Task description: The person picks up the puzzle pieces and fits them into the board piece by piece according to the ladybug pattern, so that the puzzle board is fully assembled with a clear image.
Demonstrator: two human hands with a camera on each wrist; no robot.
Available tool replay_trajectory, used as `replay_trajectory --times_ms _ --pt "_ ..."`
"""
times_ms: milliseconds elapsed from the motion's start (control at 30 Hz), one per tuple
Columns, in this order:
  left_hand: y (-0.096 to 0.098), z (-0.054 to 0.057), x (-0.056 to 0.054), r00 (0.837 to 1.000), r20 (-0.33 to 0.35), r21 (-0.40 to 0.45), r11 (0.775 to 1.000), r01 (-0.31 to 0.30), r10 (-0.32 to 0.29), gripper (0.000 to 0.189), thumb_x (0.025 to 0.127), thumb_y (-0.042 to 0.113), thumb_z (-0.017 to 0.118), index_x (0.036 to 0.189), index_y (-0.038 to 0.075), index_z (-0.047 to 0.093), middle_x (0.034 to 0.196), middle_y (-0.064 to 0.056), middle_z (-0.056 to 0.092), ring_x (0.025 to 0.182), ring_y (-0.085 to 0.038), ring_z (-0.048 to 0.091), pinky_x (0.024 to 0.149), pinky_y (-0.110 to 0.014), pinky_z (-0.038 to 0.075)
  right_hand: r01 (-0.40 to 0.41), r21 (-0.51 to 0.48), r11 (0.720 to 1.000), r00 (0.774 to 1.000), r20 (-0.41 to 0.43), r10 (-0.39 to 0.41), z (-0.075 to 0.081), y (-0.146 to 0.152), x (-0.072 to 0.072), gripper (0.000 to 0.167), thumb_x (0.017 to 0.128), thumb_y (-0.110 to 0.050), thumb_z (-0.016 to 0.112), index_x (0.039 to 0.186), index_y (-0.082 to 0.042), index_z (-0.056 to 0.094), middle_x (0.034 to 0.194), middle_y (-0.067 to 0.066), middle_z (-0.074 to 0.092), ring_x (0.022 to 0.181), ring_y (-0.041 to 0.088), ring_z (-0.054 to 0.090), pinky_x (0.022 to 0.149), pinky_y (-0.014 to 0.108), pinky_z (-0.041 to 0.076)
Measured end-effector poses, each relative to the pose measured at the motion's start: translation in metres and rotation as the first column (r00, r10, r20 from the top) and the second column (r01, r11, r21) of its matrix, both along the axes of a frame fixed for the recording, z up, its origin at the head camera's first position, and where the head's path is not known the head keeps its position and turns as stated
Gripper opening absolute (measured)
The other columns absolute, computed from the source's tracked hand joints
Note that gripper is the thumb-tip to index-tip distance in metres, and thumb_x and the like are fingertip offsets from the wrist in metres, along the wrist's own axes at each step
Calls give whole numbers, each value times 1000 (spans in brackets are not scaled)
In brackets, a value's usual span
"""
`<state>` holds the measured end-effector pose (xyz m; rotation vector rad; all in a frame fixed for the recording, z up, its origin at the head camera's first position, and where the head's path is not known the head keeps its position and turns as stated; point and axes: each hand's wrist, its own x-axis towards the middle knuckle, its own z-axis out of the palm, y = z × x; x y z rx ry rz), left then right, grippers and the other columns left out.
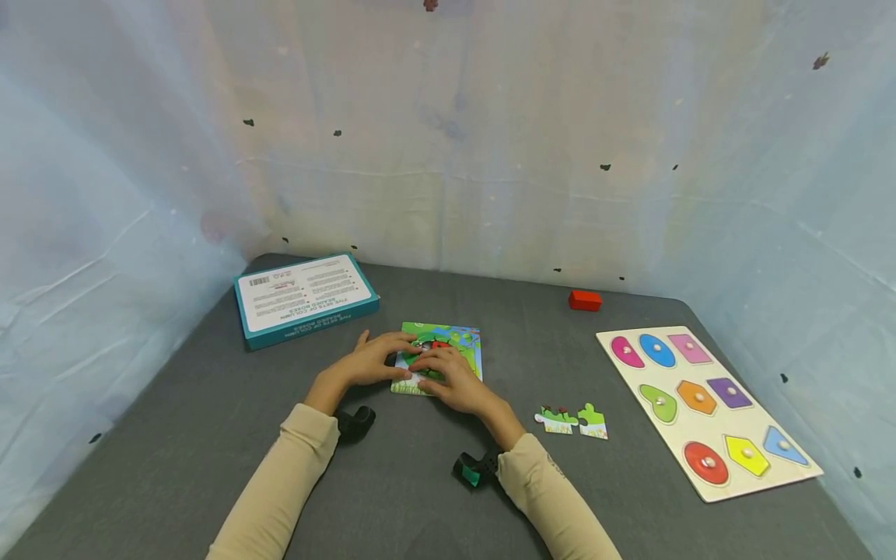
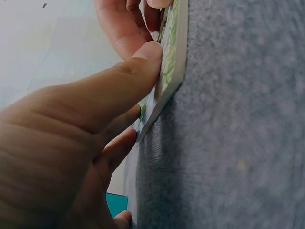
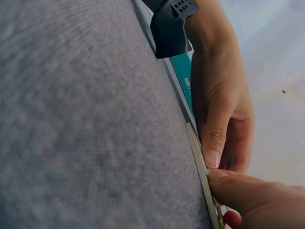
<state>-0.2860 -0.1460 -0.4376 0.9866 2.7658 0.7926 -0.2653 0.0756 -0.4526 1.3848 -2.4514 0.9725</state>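
Note:
A small jigsaw puzzle (image 1: pixel 463 338) with a ladybird picture on green and blue lies flat on the grey table. My left hand (image 1: pixel 374 360) reaches over its left side, thumb touching the picture near the front and fingers spread to the left edge. From the right, my right hand (image 1: pixel 453 378) lies over the middle, its fingertips on the picture. Both thumbs almost meet in the right wrist view, just above the puzzle's pale edge (image 3: pixel 202 176). Much of the picture is hidden beneath the hands. No loose piece shows in either hand.
Two loose puzzle pieces, one longer (image 1: pixel 556 421) and one at its right (image 1: pixel 593 421), lie right of the hands. A shape board (image 1: pixel 682 451) with knobbed pieces is farther right. A red block (image 1: pixel 584 300) sits at the back, a teal box (image 1: pixel 308 299) at back left.

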Motion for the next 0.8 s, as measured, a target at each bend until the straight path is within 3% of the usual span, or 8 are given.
replay_trajectory --times_ms 100,333,567,800 --pt "1 -2 -1 1000 2 0 1000 -4 4 49 85 38 67 130 20 57 145 -7 40 135 -31 30 101 -72 0 -9 5 1000 1000 21 9 1 2 0 28 86 -9 66 113 -4 65 117 16 60 111 28 51 100 45 33" --pt "1 -4 -2 1000 4 -18 1000 16 -16 48 87 38 65 132 25 55 147 -7 37 137 -31 27 101 -71 -2 -53 -73 996 994 89 59 19 25 3 36 82 2 68 117 4 60 113 19 61 102 32 57 88 45 45" --pt "2 5 0 999 4 -31 999 40 -40 43 88 33 64 130 25 58 147 -10 35 137 -34 25 101 -71 -3 107 89 990 993 49 -112 44 87 16 33 83 -6 70 116 -3 64 122 12 59 117 28 48 97 50 38" --pt "0 3 0 999 2 -27 998 54 -54 43 88 34 63 130 24 58 147 -11 35 137 -34 25 101 -71 -4 181 140 974 981 51 -189 42 161 38 33 82 -8 71 114 -5 65 118 9 61 113 27 52 91 50 42"
